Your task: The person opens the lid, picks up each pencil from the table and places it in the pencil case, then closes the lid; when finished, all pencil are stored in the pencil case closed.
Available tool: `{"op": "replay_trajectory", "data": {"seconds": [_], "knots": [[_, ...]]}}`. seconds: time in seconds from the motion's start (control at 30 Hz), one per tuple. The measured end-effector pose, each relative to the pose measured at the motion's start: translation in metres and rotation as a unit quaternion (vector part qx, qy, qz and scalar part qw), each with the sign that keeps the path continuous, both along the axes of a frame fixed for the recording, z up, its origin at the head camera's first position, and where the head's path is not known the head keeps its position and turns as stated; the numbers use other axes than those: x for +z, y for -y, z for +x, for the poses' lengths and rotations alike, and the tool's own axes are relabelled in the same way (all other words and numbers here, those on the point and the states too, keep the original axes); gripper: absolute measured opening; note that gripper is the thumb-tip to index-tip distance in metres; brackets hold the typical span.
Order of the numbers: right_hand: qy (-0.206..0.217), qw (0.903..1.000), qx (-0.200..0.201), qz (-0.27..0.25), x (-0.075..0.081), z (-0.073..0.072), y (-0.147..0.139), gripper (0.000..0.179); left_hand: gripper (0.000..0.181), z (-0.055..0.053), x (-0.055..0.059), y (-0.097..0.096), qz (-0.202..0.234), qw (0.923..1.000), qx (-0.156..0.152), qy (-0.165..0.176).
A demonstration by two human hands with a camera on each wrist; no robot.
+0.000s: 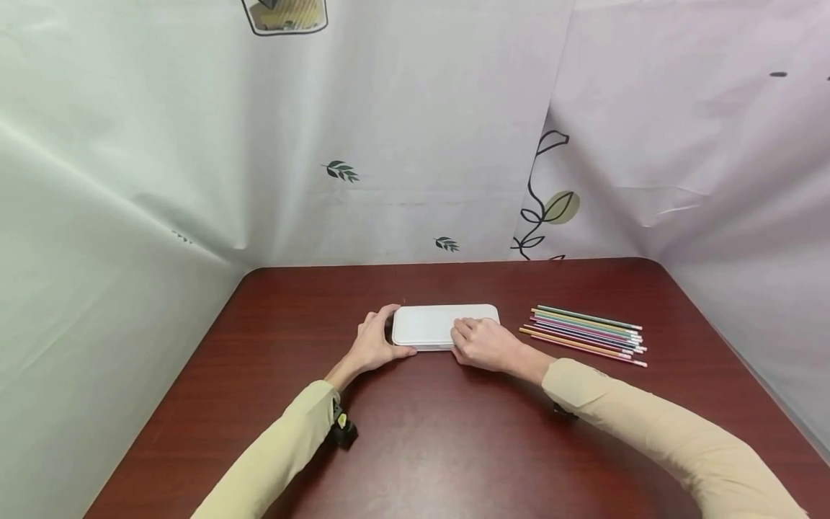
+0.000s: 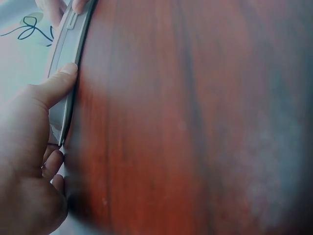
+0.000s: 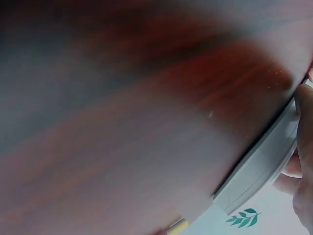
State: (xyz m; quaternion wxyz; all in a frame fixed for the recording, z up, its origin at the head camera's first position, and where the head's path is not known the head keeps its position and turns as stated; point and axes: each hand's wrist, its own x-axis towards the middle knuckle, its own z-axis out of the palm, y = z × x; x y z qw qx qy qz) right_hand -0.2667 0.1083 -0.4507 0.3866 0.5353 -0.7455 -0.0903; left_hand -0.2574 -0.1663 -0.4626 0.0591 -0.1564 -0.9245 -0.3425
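Observation:
A white, flat pencil case (image 1: pixel 424 326) with rounded corners lies closed on the table, its long side toward me. My left hand (image 1: pixel 375 344) grips its left end, thumb on the front edge and fingers round the far corner. In the left wrist view, a small clasp (image 2: pixel 72 20) shows on the front wall. My right hand (image 1: pixel 483 343) holds the case right of its middle, with curled fingers on the lid and the thumb at the front edge. The right wrist view shows the case's side wall (image 3: pixel 259 169) beside that hand, which is partly cut off.
Several thin striped pencils (image 1: pixel 583 333) with white ends lie side by side to the right of the case. The dark red wooden table (image 1: pixel 415 432) meets a white fabric backdrop (image 1: pixel 402 130) printed with leaves behind and at both sides.

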Motion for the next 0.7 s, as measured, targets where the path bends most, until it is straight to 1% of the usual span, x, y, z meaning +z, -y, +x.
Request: {"op": "replay_trajectory", "data": {"seconds": [0.13, 0.23, 0.3, 0.37, 0.47, 0.6, 0.7], "knots": [[-0.013, 0.9999, 0.008, -0.007, 0.001, -0.001, 0.0, 0.03, 0.093, 0.0, -0.001, 0.0, 0.009, 0.9999, -0.002, -0.006], [-0.009, 0.9995, 0.016, -0.026, 0.005, -0.003, 0.001, 0.028, 0.094, 0.0, -0.001, 0.001, 0.017, 0.9998, -0.002, -0.011], [0.003, 0.9991, 0.02, -0.037, 0.009, -0.005, 0.002, 0.026, 0.096, 0.0, -0.001, 0.002, 0.021, 0.9997, 0.0, -0.012], [0.025, 0.9983, 0.025, -0.046, 0.013, -0.007, 0.001, 0.025, 0.096, 0.001, -0.001, 0.003, 0.026, 0.9996, 0.002, -0.011], [0.071, 0.9954, 0.031, -0.055, 0.019, -0.009, -0.003, 0.023, 0.095, 0.001, -0.002, 0.003, 0.028, 0.9996, 0.002, -0.008], [0.141, 0.9862, 0.04, -0.078, 0.029, -0.01, -0.014, 0.018, 0.094, 0.002, -0.003, 0.003, 0.025, 0.9997, 0.0, -0.005], [0.168, 0.9802, 0.049, -0.093, 0.037, -0.011, -0.022, 0.014, 0.094, 0.003, -0.003, 0.002, 0.025, 0.9997, 0.005, -0.003]]}}
